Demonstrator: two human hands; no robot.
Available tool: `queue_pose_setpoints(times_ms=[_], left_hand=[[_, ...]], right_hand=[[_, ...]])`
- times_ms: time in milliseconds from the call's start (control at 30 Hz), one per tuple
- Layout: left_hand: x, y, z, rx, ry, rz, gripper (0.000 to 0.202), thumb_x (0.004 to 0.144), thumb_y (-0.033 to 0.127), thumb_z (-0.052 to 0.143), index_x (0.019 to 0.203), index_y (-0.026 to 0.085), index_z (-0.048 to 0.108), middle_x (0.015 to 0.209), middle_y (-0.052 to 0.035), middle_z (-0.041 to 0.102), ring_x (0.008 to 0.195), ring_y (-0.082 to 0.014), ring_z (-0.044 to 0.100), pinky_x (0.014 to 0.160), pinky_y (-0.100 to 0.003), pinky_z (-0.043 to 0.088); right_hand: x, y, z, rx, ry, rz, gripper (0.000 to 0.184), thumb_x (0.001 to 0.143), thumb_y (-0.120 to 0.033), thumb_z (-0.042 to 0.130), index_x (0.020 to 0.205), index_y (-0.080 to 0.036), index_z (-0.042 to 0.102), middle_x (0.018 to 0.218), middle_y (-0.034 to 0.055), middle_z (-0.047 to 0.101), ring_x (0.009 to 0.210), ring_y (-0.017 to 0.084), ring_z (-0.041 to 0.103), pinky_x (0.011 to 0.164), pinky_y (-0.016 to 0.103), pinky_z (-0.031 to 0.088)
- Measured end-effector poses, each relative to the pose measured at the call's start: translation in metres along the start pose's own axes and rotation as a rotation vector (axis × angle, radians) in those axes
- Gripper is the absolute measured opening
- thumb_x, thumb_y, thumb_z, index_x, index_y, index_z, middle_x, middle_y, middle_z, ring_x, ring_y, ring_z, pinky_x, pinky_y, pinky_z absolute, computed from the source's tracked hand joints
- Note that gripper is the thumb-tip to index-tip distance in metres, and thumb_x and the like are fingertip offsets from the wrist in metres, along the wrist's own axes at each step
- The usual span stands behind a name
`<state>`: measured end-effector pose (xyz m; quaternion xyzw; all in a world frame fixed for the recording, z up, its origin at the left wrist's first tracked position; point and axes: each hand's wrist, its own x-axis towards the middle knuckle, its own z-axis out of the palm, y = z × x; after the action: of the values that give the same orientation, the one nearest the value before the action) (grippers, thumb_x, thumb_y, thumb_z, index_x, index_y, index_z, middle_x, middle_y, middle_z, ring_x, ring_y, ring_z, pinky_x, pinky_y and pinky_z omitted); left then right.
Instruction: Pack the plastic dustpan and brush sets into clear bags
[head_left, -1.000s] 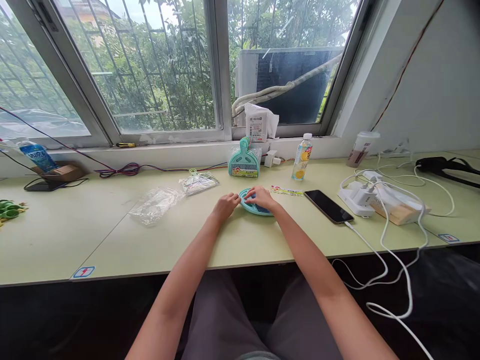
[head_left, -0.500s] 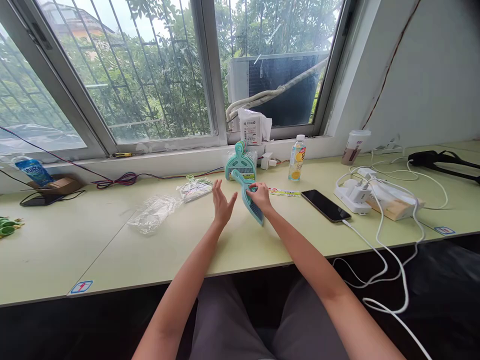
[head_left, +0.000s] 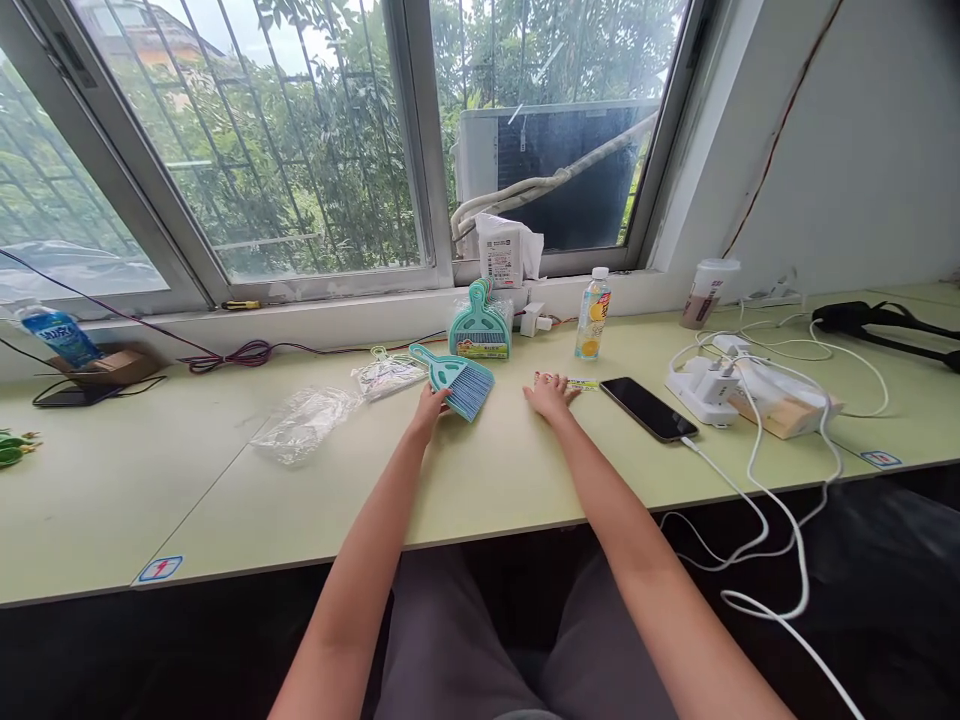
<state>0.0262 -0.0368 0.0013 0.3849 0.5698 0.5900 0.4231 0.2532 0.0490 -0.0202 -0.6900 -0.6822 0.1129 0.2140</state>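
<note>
My left hand (head_left: 427,412) is closed on the edge of a teal mini dustpan and brush (head_left: 459,382), nested together. The brush's blue-grey bristles face up and the handle points to the far left. Fingers slightly apart, my right hand (head_left: 551,396) rests over the left end of a printed yellow-green label strip (head_left: 585,385) lying on the table. Behind the hands, a stack of similar teal dustpan sets (head_left: 480,325) stands upright in clear wrapping against the sill.
Crumpled clear plastic (head_left: 306,425) and a packet of thin hangers (head_left: 388,375) lie to the left. Rightward are a juice bottle (head_left: 592,318), a phone (head_left: 649,408) on a white cable, a power strip (head_left: 703,390) and a lidded cup (head_left: 709,295).
The dustpan and brush passed from my right hand to my left, turning bristles up and shifting left. My right hand let go and moved right onto the label strip.
</note>
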Motion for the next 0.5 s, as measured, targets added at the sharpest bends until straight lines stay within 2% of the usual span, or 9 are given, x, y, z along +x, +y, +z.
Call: queue_pose_setpoints(times_ms=[33, 100, 167, 233, 300, 400, 433, 500], left_hand=[[0.002, 0.0, -0.002, -0.003, 0.013, -0.01, 0.037, 0.077, 0.017, 0.055, 0.115, 0.019, 0.052, 0.109, -0.0085, 0.064, 0.093, -0.0171, 0.064, 0.08, -0.029, 0.055], [0.005, -0.001, -0.005, -0.009, 0.056, -0.035, 0.035, 0.078, 0.017, 0.053, 0.112, 0.019, 0.051, 0.107, -0.0082, 0.064, 0.09, -0.0164, 0.064, 0.077, -0.027, 0.054], [0.008, -0.001, -0.008, -0.015, 0.103, -0.056, 0.034, 0.08, 0.017, 0.05, 0.114, 0.019, 0.05, 0.109, -0.0082, 0.063, 0.091, -0.0159, 0.064, 0.073, -0.025, 0.054], [0.009, -0.001, -0.009, -0.023, 0.143, -0.068, 0.032, 0.084, 0.021, 0.047, 0.117, 0.021, 0.048, 0.112, -0.0081, 0.062, 0.091, -0.0158, 0.064, 0.07, -0.024, 0.053], [0.01, -0.001, -0.01, -0.031, 0.173, -0.071, 0.031, 0.088, 0.027, 0.046, 0.119, 0.022, 0.048, 0.113, -0.0075, 0.062, 0.093, -0.0163, 0.064, 0.07, -0.024, 0.053], [0.01, -0.001, -0.009, -0.041, 0.201, -0.065, 0.033, 0.089, 0.031, 0.051, 0.12, 0.025, 0.049, 0.112, -0.0062, 0.062, 0.094, -0.0173, 0.064, 0.072, -0.025, 0.053], [0.01, -0.002, -0.009, -0.045, 0.206, -0.064, 0.033, 0.088, 0.03, 0.052, 0.121, 0.025, 0.049, 0.112, -0.0061, 0.062, 0.093, -0.0174, 0.063, 0.072, -0.026, 0.052], [0.01, -0.003, -0.01, -0.052, 0.212, -0.065, 0.035, 0.087, 0.029, 0.054, 0.121, 0.025, 0.05, 0.111, -0.006, 0.062, 0.092, -0.0172, 0.063, 0.071, -0.025, 0.052]], right_hand=[[0.001, 0.001, 0.002, -0.003, -0.057, -0.047, 0.052, 0.097, -0.032, 0.039, 0.142, -0.007, 0.043, 0.155, 0.0285, 0.029, 0.145, 0.041, 0.02, 0.107, 0.07, 0.014], [0.0, -0.002, 0.005, 0.013, -0.126, -0.2, 0.041, 0.098, -0.031, 0.038, 0.133, -0.017, 0.055, 0.15, 0.0194, 0.043, 0.14, 0.034, 0.033, 0.11, 0.066, 0.016], [-0.004, -0.01, 0.007, 0.03, -0.165, -0.342, 0.032, 0.097, -0.035, 0.043, 0.12, -0.026, 0.065, 0.141, 0.0078, 0.055, 0.133, 0.025, 0.045, 0.113, 0.051, 0.023], [-0.009, -0.018, 0.008, 0.037, -0.173, -0.436, 0.029, 0.096, -0.038, 0.047, 0.113, -0.03, 0.068, 0.139, 0.0026, 0.057, 0.13, 0.02, 0.047, 0.113, 0.04, 0.026], [-0.012, -0.023, 0.01, 0.029, -0.137, -0.453, 0.034, 0.095, -0.04, 0.049, 0.123, -0.028, 0.063, 0.147, 0.0054, 0.049, 0.137, 0.021, 0.04, 0.115, 0.041, 0.022], [-0.012, -0.021, 0.014, 0.014, -0.123, -0.354, 0.053, 0.092, -0.046, 0.054, 0.139, -0.021, 0.05, 0.156, 0.0152, 0.037, 0.145, 0.029, 0.028, 0.115, 0.053, 0.016], [-0.011, -0.02, 0.014, 0.021, -0.131, -0.327, 0.054, 0.092, -0.046, 0.055, 0.138, -0.02, 0.051, 0.155, 0.0163, 0.039, 0.145, 0.03, 0.03, 0.114, 0.054, 0.019], [-0.009, -0.016, 0.014, 0.053, -0.141, -0.311, 0.041, 0.092, -0.042, 0.056, 0.128, -0.022, 0.06, 0.146, 0.0143, 0.051, 0.137, 0.029, 0.043, 0.111, 0.049, 0.028]])
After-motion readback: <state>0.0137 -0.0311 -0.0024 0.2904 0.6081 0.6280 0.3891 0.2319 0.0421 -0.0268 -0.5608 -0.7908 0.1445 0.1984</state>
